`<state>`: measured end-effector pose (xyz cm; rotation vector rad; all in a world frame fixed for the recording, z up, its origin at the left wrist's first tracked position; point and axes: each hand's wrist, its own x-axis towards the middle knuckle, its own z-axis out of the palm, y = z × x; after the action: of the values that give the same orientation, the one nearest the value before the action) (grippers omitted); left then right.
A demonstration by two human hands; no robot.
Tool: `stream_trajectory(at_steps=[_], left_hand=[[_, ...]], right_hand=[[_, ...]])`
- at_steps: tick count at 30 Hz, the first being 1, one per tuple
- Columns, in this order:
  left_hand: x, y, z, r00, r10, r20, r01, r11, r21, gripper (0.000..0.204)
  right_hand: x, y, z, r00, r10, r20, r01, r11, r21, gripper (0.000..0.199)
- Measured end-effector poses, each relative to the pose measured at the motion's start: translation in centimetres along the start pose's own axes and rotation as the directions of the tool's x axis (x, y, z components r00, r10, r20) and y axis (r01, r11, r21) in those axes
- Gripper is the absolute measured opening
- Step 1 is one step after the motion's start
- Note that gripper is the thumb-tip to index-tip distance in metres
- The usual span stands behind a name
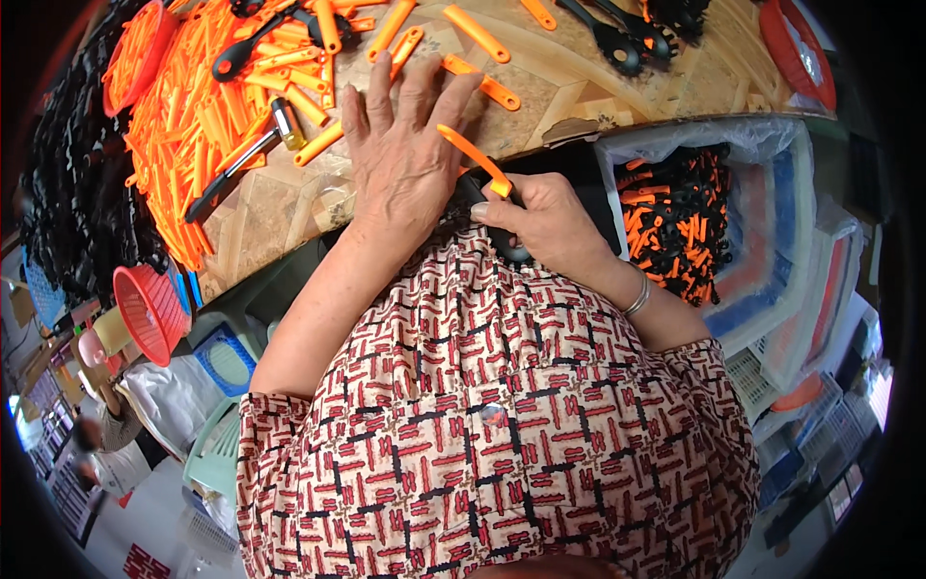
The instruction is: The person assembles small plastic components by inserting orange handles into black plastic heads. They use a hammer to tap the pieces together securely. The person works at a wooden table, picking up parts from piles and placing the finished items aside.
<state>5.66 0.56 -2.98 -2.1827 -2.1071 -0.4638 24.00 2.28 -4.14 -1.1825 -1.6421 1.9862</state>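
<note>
Pinching an orange handle [474,152] near the edge of the surface [569,82], the right hand [555,224] is holding it aslant, the left hand [400,159] is hanging finger-spread, and a slackening thumb could be letting it slip.

The table [714,89] had a parquet-patterned top, the floor [145,511] was pale, and bright light [881,394] showed at both sides.

Worktop [564,82]: wood-patterned, front edge worn. Small bottle [287,123]: black and amber, lying among other items. Red basket [799,58]: far right end. Second red basket [152,314]: tilted, left side. Blue-rimmed tray [225,360]: near that basket. White sheeting [178,396]: crumpled.
</note>
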Motion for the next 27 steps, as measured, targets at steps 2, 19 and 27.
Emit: stream_trajectory(at_steps=[2,19,27], left_hand=[[-0.2,0.0,-0.2,0.999,-0.015,0.03,0.015,1.0,0.011,0.058],[2.2,-5.7,0.1,0.972,-0.005,-0.237,0.059,0.973,0.222,0.052],[4.4,-9.8,-1.3,0.922,0.018,-0.386,0.061,0.979,0.192,0.041]], right_hand=[[0.2,0.3,-0.2,1.0,0.015,0.023,-0.016,1.0,0.012,0.021],[0.1,0.4,-2.7,0.982,0.039,0.184,-0.11,0.912,0.395,0.026],[0.4,0.9,-3.0,0.991,0.028,0.134,-0.073,0.937,0.341,0.035]])
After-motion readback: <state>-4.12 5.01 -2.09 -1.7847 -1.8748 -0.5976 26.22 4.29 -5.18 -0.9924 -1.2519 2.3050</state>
